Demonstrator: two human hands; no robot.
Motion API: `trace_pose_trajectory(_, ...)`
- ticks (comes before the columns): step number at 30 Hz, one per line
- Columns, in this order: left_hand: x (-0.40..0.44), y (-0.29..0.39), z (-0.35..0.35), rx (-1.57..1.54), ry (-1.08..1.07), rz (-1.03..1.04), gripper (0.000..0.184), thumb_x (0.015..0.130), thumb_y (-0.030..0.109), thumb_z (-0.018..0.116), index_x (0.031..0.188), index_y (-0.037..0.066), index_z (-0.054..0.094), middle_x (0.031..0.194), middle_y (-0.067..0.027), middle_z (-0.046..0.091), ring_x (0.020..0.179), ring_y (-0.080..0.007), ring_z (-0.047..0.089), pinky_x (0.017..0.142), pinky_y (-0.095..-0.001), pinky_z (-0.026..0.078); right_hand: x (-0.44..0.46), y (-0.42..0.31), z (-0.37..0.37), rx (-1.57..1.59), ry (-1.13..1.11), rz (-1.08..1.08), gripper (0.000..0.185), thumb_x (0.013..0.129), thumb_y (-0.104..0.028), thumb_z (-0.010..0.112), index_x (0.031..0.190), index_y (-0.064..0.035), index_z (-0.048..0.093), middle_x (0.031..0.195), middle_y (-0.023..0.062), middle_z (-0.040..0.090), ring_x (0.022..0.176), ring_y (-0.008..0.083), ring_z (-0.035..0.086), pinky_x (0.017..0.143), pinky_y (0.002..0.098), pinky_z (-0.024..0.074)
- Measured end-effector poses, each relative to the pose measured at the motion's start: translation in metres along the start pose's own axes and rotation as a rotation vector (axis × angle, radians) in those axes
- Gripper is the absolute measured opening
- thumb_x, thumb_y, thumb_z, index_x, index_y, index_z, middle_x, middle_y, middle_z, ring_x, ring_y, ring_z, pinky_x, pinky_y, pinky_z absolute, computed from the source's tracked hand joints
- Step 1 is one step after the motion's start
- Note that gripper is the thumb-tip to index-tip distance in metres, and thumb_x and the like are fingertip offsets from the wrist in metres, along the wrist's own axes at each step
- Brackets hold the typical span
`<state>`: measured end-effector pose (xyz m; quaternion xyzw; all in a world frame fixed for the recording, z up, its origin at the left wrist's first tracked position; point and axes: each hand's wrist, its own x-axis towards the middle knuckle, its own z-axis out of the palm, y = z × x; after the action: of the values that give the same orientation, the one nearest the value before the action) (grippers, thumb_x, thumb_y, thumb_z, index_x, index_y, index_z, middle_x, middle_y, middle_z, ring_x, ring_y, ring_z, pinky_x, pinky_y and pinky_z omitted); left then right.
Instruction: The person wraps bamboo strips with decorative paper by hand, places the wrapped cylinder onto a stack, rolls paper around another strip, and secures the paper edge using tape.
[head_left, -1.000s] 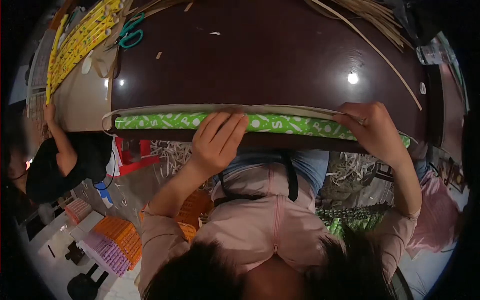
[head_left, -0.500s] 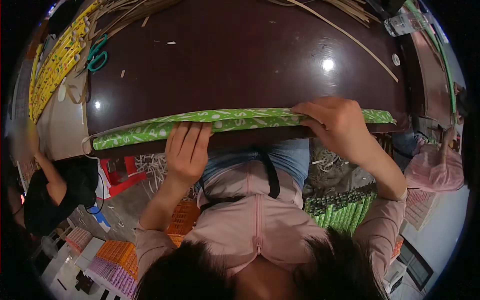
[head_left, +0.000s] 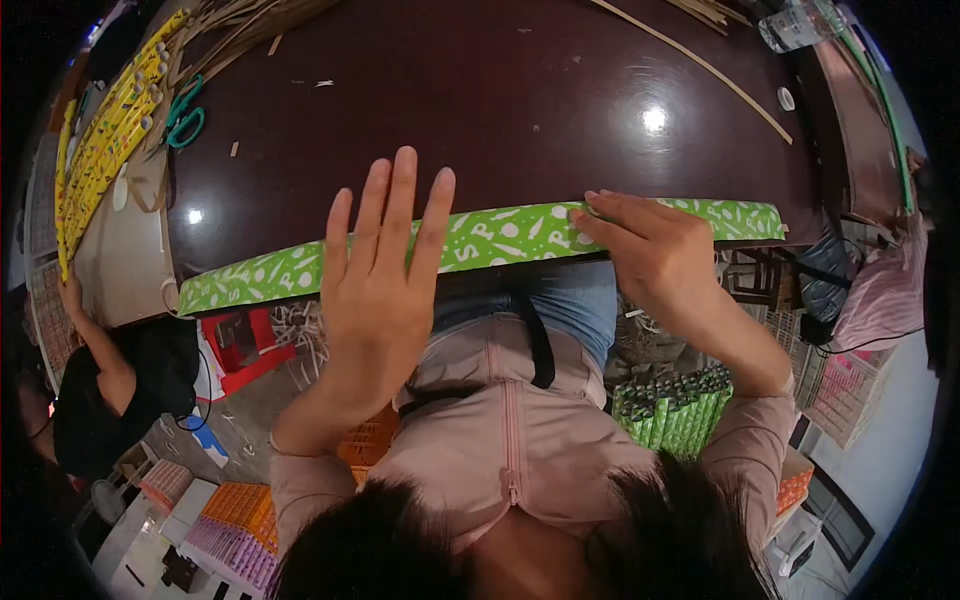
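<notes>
A long strip of green wrapping paper [head_left: 510, 236] with white printed shapes lies along the near edge of the dark table. Whether it is rolled up or flat cannot be told from above. My left hand [head_left: 380, 270] is over its left half, fingers stretched and spread past the far edge of the paper, holding nothing. Over the right half, my right hand [head_left: 655, 250] rests with its fingers reaching left across the paper, close to its far edge. Part of the paper is hidden beneath both hands.
Teal scissors [head_left: 186, 112] and yellow patterned paper rolls [head_left: 120, 105] are at the left. A person's arm [head_left: 110, 360] reaches toward those rolls. A clear bottle [head_left: 800, 25] lies at the back right, near a thin brown strip [head_left: 710, 70]. Green rolls [head_left: 675, 410] stand below the table.
My left hand has moved from the paper's near edge up over it, with its fingers now spread. The green paper shows a wider, smoother face. My right hand has flattened slightly in nearly the same place.
</notes>
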<state>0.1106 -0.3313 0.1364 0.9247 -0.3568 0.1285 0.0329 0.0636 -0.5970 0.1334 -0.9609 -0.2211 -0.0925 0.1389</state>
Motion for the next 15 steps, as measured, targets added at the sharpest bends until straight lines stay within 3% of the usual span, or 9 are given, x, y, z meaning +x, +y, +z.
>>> trace_pose_trajectory(2, 0.011, 0.007, 0.008, -0.101, -0.149, 0.061, 0.066, 0.078, -0.001, 0.064, 0.141, 0.004, 0.044, 0.148, -0.0179, 0.040, 0.138, -0.0311, 0.038, 0.114, -0.0481, 0.027, -0.005, -0.002, 0.003, -0.034, 0.022, -0.009, 0.036, 0.072, -0.008, 0.062, 0.107, -0.0070, 0.069, 0.108, 0.0133, 0.069, 0.097, 0.0278, 0.069, 0.076, 0.0363, 0.0580)
trace_pose_trajectory(3, 0.011, 0.013, 0.013, -0.125, -0.138, 0.094, 0.061, 0.081, -0.006, 0.055, 0.141, 0.003, 0.045, 0.144, -0.0190, 0.045, 0.135, -0.0312, 0.042, 0.114, -0.0468, 0.030, -0.007, -0.004, 0.005, -0.061, 0.045, -0.015, 0.036, 0.073, -0.010, 0.062, 0.108, -0.0069, 0.068, 0.110, 0.0132, 0.068, 0.099, 0.0283, 0.068, 0.078, 0.0366, 0.0579)
trace_pose_trajectory(4, 0.010, 0.015, 0.017, -0.134, -0.137, 0.106, 0.061, 0.081, -0.006, 0.055, 0.141, 0.003, 0.045, 0.144, -0.0190, 0.045, 0.135, -0.0312, 0.042, 0.114, -0.0468, 0.030, -0.010, -0.007, 0.007, -0.067, 0.051, -0.001, 0.036, 0.075, -0.013, 0.060, 0.109, -0.0067, 0.068, 0.111, 0.0138, 0.068, 0.101, 0.0288, 0.068, 0.081, 0.0380, 0.0574)
trace_pose_trajectory(6, 0.008, 0.017, 0.025, -0.104, -0.142, 0.146, 0.054, 0.083, 0.008, 0.053, 0.137, 0.001, 0.048, 0.136, -0.0192, 0.051, 0.129, -0.0301, 0.049, 0.112, -0.0439, 0.034, -0.013, -0.009, 0.009, -0.079, 0.082, -0.002, 0.038, 0.075, -0.014, 0.060, 0.111, -0.0063, 0.067, 0.113, 0.0149, 0.067, 0.103, 0.0300, 0.067, 0.084, 0.0397, 0.0564)
trace_pose_trajectory(10, 0.006, 0.023, 0.034, -0.104, -0.070, 0.120, 0.047, 0.086, 0.003, 0.051, 0.133, -0.002, 0.052, 0.132, -0.0212, 0.053, 0.126, -0.0341, 0.051, 0.106, -0.0455, 0.042, -0.024, -0.012, 0.021, -0.119, 0.148, -0.029, 0.039, 0.075, -0.016, 0.060, 0.111, -0.0015, 0.067, 0.115, 0.0202, 0.065, 0.109, 0.0345, 0.063, 0.094, 0.0436, 0.0511)
trace_pose_trajectory(12, 0.005, 0.025, 0.032, -0.096, -0.104, 0.112, 0.046, 0.087, 0.002, 0.052, 0.133, -0.003, 0.051, 0.135, -0.0216, 0.052, 0.127, -0.0358, 0.050, 0.105, -0.0470, 0.043, -0.028, -0.017, 0.030, -0.191, 0.248, 0.004, 0.036, 0.079, -0.012, 0.060, 0.113, -0.0035, 0.068, 0.119, 0.0164, 0.065, 0.111, 0.0299, 0.063, 0.095, 0.0409, 0.0519)
trace_pose_trajectory(15, 0.005, 0.029, 0.031, -0.065, -0.128, 0.110, 0.043, 0.091, -0.003, 0.047, 0.134, -0.003, 0.050, 0.138, -0.0227, 0.048, 0.128, -0.0384, 0.048, 0.104, -0.0481, 0.044, -0.035, -0.017, 0.041, -0.206, 0.313, 0.003, 0.037, 0.080, -0.013, 0.059, 0.115, -0.0035, 0.067, 0.121, 0.0168, 0.064, 0.113, 0.0312, 0.062, 0.098, 0.0421, 0.0499)
